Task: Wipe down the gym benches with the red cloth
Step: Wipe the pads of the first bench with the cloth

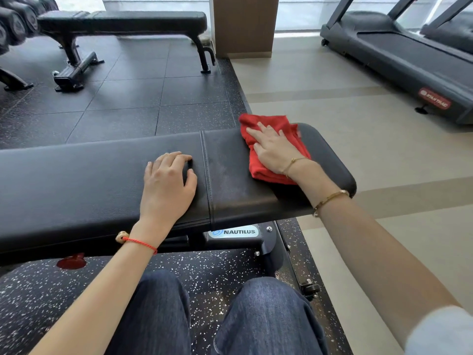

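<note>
Head view, right hand (275, 149) flat on red cloth (271, 147)

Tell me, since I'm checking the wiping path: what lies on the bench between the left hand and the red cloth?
Only bare black pad with a stitched seam, between the left hand and the red cloth under the right hand, in the head view.

Blue jeans (266, 321), red string bracelet (139, 242), gold bracelets (330, 198).
</note>
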Tool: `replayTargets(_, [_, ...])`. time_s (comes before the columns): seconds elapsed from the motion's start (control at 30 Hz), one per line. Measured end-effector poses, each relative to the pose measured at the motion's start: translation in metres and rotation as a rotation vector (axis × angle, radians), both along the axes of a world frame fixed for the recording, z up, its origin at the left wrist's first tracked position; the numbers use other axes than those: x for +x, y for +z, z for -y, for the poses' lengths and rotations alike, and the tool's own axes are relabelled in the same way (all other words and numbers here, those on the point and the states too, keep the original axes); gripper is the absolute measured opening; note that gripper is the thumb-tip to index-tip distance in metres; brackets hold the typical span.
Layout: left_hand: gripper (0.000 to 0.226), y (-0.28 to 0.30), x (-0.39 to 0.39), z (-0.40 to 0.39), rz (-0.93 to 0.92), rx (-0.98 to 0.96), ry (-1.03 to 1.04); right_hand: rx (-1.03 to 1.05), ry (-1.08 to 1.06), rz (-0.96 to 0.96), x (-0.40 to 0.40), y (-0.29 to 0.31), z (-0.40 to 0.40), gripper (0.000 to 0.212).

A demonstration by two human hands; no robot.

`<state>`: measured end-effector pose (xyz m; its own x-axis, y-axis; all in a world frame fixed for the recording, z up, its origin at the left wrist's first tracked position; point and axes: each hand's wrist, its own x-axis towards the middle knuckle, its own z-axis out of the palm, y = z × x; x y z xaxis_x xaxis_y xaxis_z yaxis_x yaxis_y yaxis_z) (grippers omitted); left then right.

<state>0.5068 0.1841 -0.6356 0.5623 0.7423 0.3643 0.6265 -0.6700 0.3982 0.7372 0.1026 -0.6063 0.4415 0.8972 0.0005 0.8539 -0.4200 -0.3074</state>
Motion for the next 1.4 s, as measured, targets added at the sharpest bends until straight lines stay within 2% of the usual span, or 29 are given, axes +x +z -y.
replayTargets(0.1, [0.031,0.000,0.000,0.000,0.003,-0.009,0.005,0.046,0.128,0.009,-0.026,-0.005,0.018,0.051])
replayTargets(0.2, [0.033,-0.001,-0.001,-0.001,-0.001,-0.013,-0.004,0.094,0.161,0.026,-0.035,-0.008,0.047,0.050])
replayTargets(0.43, [0.036,-0.002,-0.001,-0.003,-0.028,-0.021,-0.018,0.064,-0.077,-0.001,0.017,-0.009,0.083,0.049])
replayTargets(0.63, [0.038,0.001,-0.002,0.001,-0.062,-0.023,-0.010,0.013,-0.207,-0.064,0.052,0.000,0.020,0.050])
replayTargets(0.8, [0.037,0.003,0.000,0.004,-0.076,-0.016,0.009,0.040,-0.049,-0.072,0.015,0.002,-0.008,0.050])
replayTargets(1.0, [0.037,0.002,-0.001,0.002,-0.063,-0.026,0.009,0.122,0.201,0.017,-0.040,-0.011,0.037,0.050])
replayTargets(1.1, [0.037,0.002,-0.002,0.001,-0.062,-0.026,-0.001,0.126,0.141,0.031,-0.028,-0.011,0.065,0.050])
replayTargets(1.23, [0.037,0.001,-0.002,0.001,-0.064,-0.021,-0.009,0.112,-0.042,-0.027,0.009,-0.009,0.081,0.049])
replayTargets(1.4, [0.037,0.001,-0.001,0.002,-0.068,-0.017,-0.003,0.073,-0.146,-0.077,0.033,-0.001,0.038,0.049])
